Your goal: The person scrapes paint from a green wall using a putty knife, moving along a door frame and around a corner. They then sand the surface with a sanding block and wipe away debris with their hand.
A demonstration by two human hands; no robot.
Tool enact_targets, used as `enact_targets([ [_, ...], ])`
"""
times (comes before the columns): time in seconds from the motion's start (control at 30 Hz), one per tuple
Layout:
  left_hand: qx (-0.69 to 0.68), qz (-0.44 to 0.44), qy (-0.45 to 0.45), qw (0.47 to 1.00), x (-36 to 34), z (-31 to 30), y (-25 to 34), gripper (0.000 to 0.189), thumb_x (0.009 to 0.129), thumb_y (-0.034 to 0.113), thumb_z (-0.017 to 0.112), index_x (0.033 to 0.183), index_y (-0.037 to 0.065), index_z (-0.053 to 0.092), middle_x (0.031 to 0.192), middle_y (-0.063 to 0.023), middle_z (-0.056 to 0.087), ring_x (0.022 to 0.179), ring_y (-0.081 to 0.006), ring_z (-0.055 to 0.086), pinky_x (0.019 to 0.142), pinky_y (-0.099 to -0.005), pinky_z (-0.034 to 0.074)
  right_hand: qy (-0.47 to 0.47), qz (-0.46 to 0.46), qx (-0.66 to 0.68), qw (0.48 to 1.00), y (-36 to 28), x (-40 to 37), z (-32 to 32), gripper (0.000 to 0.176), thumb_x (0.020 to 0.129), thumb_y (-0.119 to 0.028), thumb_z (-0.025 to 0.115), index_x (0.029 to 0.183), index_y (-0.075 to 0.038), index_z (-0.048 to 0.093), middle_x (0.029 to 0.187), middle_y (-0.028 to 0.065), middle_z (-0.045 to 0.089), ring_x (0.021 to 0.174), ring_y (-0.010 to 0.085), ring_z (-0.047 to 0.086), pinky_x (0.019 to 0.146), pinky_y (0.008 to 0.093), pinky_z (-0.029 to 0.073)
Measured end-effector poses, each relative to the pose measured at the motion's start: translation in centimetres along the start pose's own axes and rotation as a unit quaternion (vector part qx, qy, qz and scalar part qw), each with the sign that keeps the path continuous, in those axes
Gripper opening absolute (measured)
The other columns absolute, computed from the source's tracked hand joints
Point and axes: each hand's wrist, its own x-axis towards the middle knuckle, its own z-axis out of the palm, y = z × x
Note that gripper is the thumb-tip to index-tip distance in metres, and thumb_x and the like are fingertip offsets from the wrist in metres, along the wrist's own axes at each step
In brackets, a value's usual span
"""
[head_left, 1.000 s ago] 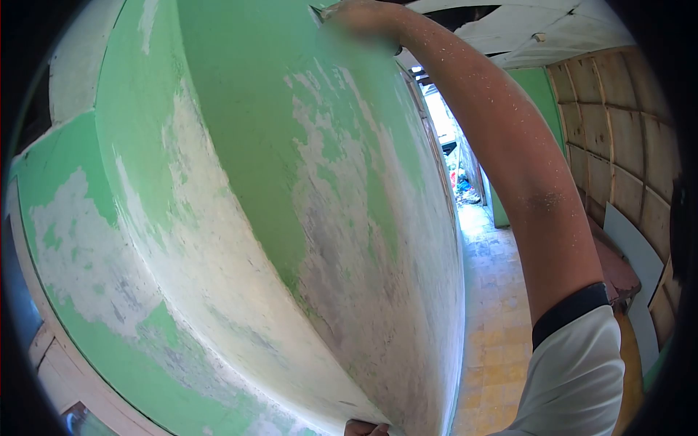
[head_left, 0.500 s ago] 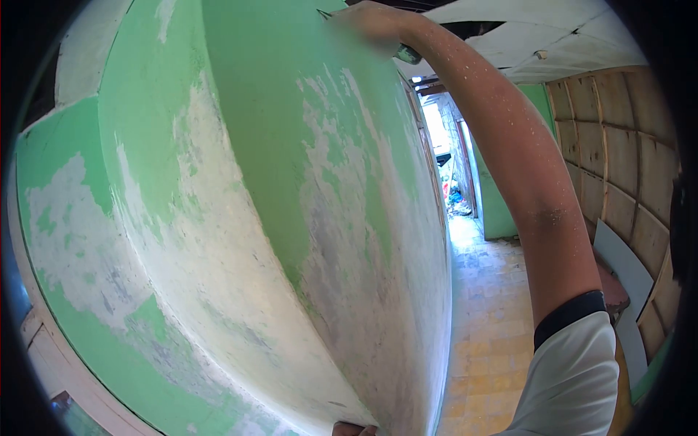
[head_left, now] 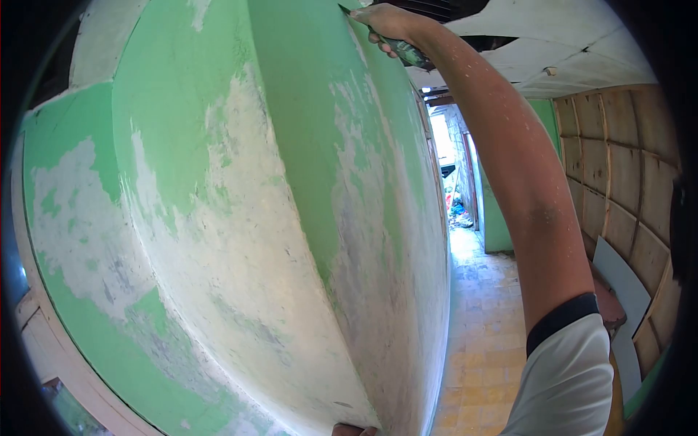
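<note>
High on the green wall (head_left: pixel 309 131), my right hand (head_left: pixel 389 23) is wrapped around a scraper (head_left: pixel 409 53). Its dark blade (head_left: pixel 344 9) points up and left, at the painted surface near the top of the view. Just below the blade runs a thin pale streak. Lower on the wall, large patches of paint are gone, showing whitish and grey plaster (head_left: pixel 269 320). At the bottom edge, only a small part of my left hand (head_left: pixel 354 430) shows, beside the wall's corner; most of its fingers are hidden.
To the right a yellowish tiled floor (head_left: pixel 480 349) leads to a bright doorway (head_left: pixel 458 167) with clutter beyond. A wood-framed panel wall (head_left: pixel 618 152) stands at far right, a pale board (head_left: pixel 622 280) leaning there. The ceiling (head_left: pixel 552 43) has dark gaps.
The view has shifted, so the wall corner sits farther right. My right hand, blurred before, is now sharp and slightly farther right, still gripping the scraper. My left hand stays low.
</note>
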Motion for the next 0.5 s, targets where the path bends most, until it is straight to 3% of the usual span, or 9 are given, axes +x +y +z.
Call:
enact_targets([
  [0.17, -0.015, -0.051, -0.015, 0.998, 0.0, 0.0, 1.1, 0.028, 0.081, 0.015, 0.066, 0.06, 0.008, 0.049, 0.05, 0.0018, 0.047, 0.042, -0.0073, 0.033, 0.039, -0.0249, 0.029, -0.044, 0.014, -0.013, 0.999, 0.2, -2.7, -0.9, 0.036, 0.094, -0.032, 0.04, 0.094, 0.002, 0.054, 0.065, 0.0056, 0.048, 0.049, 0.0149, 0.046, 0.043, 0.0307, 0.04],
  [0.27, 0.015, -0.001, -0.044, 0.999, 0.3, -0.4, 0.3, 0.031, 0.08, 0.015, 0.067, 0.055, 0.008, 0.05, 0.049, 0.0031, 0.046, 0.042, -0.0068, 0.033, 0.038, -0.0254, 0.027, -0.033, -0.025, -0.052, 0.998, 0.3, -1.9, -0.8, 0.036, 0.095, -0.032, 0.039, 0.094, 0.001, 0.054, 0.063, 0.0041, 0.046, 0.048, 0.0135, 0.043, 0.043, 0.029, 0.039],
  [0.33, 0.034, -0.001, -0.053, 0.998, 0.5, -0.5, 0.1, 0.035, 0.079, 0.018, 0.068, 0.05, 0.008, 0.053, 0.045, 0.0038, 0.044, 0.04, -0.0067, 0.032, 0.037, -0.026, 0.026, 0.003, 0.017, -0.08, 0.997, -0.3, -1.1, -0.4, 0.035, 0.093, -0.028, 0.041, 0.095, 0.003, 0.056, 0.068, 0.013, 0.056, 0.053, 0.0209, 0.055, 0.048, 0.0351, 0.045],
  [0.37, 0.033, -0.001, -0.051, 0.998, 0.4, -0.4, 0.3, 0.035, 0.079, 0.018, 0.068, 0.05, 0.008, 0.053, 0.045, 0.0038, 0.044, 0.04, -0.0067, 0.032, 0.037, -0.026, 0.026, 0.002, 0.016, -0.08, 0.997, 0.3, -0.5, 0.1, 0.035, 0.093, -0.028, 0.041, 0.095, 0.003, 0.056, 0.068, 0.013, 0.056, 0.053, 0.0209, 0.055, 0.048, 0.0351, 0.045],
  [0.43, 0.029, -0.02, -0.032, 0.999, 0.5, 0.0, 0.9, 0.038, 0.08, 0.022, 0.068, 0.047, 0.007, 0.055, 0.04, 0.0039, 0.041, 0.038, -0.0066, 0.031, 0.036, -0.0266, 0.025, 0.019, -0.012, -0.059, 0.998, 1.4, 0.7, 1.0, 0.042, 0.094, -0.033, 0.038, 0.13, -0.011, 0.045, 0.063, 0.0006, 0.04, 0.039, 0.0075, 0.042, 0.036, 0.0254, 0.04],
  [0.5, 0.025, -0.007, -0.014, 1.0, 0.3, 0.1, 0.1, 0.038, 0.08, 0.023, 0.068, 0.047, 0.007, 0.056, 0.039, 0.0044, 0.041, 0.036, -0.0065, 0.031, 0.036, -0.0269, 0.024, 0.002, -0.022, -0.065, 0.998, 1.5, 0.3, 0.8, 0.041, 0.094, -0.033, 0.038, 0.128, -0.011, 0.047, 0.062, 0.0002, 0.04, 0.038, 0.0076, 0.041, 0.036, 0.0253, 0.039],
])
